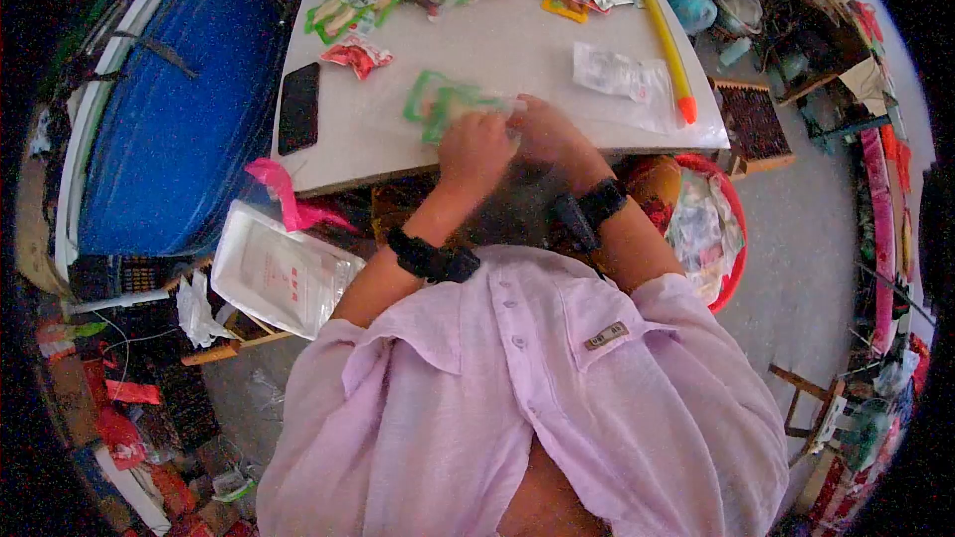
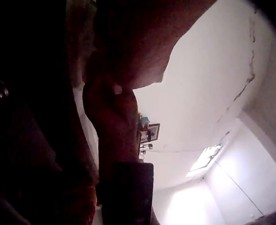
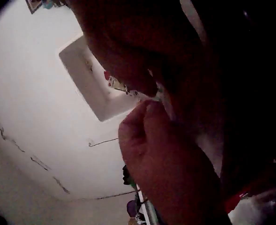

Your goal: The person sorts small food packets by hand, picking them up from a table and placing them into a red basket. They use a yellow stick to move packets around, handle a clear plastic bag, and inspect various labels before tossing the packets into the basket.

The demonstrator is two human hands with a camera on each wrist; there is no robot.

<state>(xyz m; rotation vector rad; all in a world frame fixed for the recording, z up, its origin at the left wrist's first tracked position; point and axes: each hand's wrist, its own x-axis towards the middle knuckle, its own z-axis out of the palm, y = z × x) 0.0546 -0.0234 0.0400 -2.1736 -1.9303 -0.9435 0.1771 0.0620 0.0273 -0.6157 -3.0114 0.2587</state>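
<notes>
A clear plastic food packet with a green border (image 1: pixel 443 104), blurred, is held just above the front part of the white table (image 1: pixel 448 35). My left hand (image 1: pixel 479 151) grips the packet's near right end with curled fingers. Close beside it, my right hand (image 1: pixel 553 139) pinches the same end, fingertips almost meeting the left ones. In the right wrist view the two hands come together, thumb and fingers pinched, in dim light. The left wrist view is mostly dark and hides the packet.
Several food packets (image 1: pixel 358 5) lie along the table's back. A black phone (image 1: pixel 298 109) is at the left edge; clear plastic bags (image 1: pixel 622 75) and a yellow tube with an orange end (image 1: pixel 665 40) lie right. A red basin (image 1: pixel 738 239) and a white tray (image 1: pixel 284 268) flank the table's front.
</notes>
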